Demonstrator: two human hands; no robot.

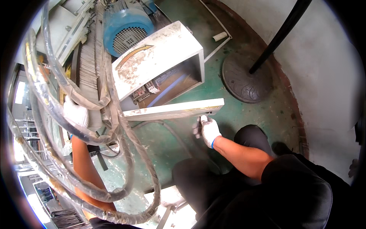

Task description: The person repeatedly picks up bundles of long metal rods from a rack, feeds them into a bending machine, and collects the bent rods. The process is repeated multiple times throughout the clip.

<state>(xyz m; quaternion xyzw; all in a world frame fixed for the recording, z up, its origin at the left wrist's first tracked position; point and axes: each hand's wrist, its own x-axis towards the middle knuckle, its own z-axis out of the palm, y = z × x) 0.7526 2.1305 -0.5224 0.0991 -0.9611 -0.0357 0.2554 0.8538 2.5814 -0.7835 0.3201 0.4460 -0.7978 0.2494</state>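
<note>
An open-fronted white metal electrical box (158, 51), dirty and marked with a curved orange arrow, has terminals and wiring inside. Its white door (175, 109) is swung open toward me. My right hand (209, 131), in a white glove with grey fingertips, is at the outer face of this door, near a small dark latch (207, 113). The thumb points up to the door and the fingers are loosely bent, apart from the thumb. On the left, my left hand (75, 113), also gloved in white, lies beside the machine behind thick plastic-wrapped cables (82, 129). Its fingers are hidden.
A blue motor (127, 30) with a vented cover sits beyond the box, next to a long brush strip (88, 65). A round dark base (248, 76) with a black pole stands at the right, by the white wall (328, 76). The floor (175, 143) is green.
</note>
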